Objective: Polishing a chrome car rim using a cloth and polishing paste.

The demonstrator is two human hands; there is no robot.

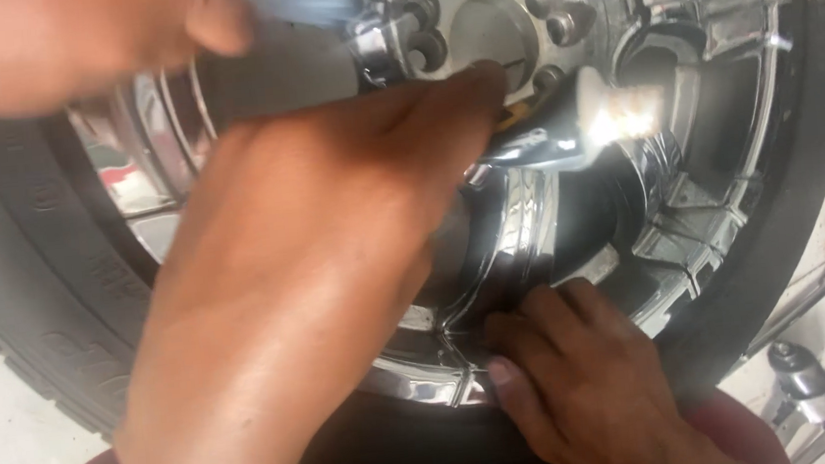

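Chrome wheel rim point(531, 222), mounted in its black tyre point(39, 285) and likely heavy, rigid and slick, is steadied at its lower lip by the right hand point(585, 386) with fingers pressed flat, while the left hand point(333, 229) above pinches a small lit tool point(612, 120) near the hub.

daylight, glare on chrome rim point(531, 222), blurred near forearm point(270, 304)

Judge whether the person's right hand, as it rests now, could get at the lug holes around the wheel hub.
Probably not directly: the right hand rests low on the chrome rim, and the left hand, reaching in with a lit tool, lies between it and the lug holes.
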